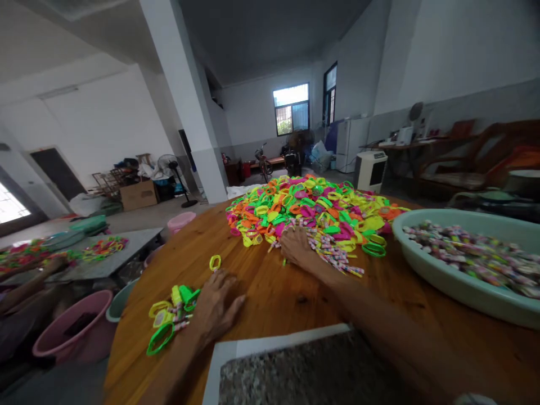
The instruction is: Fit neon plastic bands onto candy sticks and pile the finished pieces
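Observation:
A large heap of neon plastic watch-shaped bands [312,205] covers the far part of the round wooden table [270,292]. My right hand [296,245] reaches to the heap's near edge, over small patterned wrapped sticks [335,253]; its fingertips are hidden among them. My left hand [219,301] rests on the wood at the left, fingers spread, holding nothing. A single yellow band [215,262] lies just beyond its fingertips. Beside it, to the left, is a small group of yellow and green bands [161,338] with some wrapped sticks.
At the right stands a pale green basin [464,298] full of wrapped sticks. A stone slab [295,371] on white sheeting is at the near edge. To the left are a pink tub [80,337], another table [139,247] with bands, and another person's arm [37,281].

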### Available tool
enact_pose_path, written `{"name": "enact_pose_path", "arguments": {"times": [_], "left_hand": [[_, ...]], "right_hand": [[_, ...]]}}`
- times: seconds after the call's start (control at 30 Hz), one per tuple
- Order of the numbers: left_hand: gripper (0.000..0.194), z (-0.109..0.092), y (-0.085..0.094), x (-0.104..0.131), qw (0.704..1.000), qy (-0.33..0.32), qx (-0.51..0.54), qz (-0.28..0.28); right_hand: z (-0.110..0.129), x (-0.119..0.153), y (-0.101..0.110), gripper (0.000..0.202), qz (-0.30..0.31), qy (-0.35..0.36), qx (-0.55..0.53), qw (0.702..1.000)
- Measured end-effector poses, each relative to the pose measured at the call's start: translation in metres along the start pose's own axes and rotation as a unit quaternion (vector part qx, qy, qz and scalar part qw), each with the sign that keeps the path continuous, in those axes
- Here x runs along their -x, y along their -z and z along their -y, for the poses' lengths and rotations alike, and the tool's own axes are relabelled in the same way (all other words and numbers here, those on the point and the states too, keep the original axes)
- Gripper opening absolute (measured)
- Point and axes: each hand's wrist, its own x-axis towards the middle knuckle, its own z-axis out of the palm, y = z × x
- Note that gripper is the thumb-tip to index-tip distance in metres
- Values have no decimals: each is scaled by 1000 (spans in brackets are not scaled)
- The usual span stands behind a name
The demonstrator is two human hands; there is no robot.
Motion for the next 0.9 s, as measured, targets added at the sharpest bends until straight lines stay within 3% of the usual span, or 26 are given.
{"name": "enact_pose_path", "arguments": {"times": [0.23,0.3,0.4,0.53,0.73,0.9], "left_hand": [[36,-29,-29,-38,989,27,106,103],[36,-32,-36,-44,987,43,114,102],[37,-38,-43,-50,986,53,127,98],[42,-45,-48,-54,980,68,160,98],[54,-65,-52,-63,965,78,241,76],[34,-83,-48,-64,933,41,345,95]], "right_hand": [[-6,7,-12,49,11,56,-19,998],[-7,17,-13,51,18,74,-37,996],[-9,32,-11,37,19,80,-71,994],[-10,52,1,19,3,60,-133,989],[-4,81,16,12,-18,57,-243,968],[1,105,10,8,-11,52,-279,959]]}}
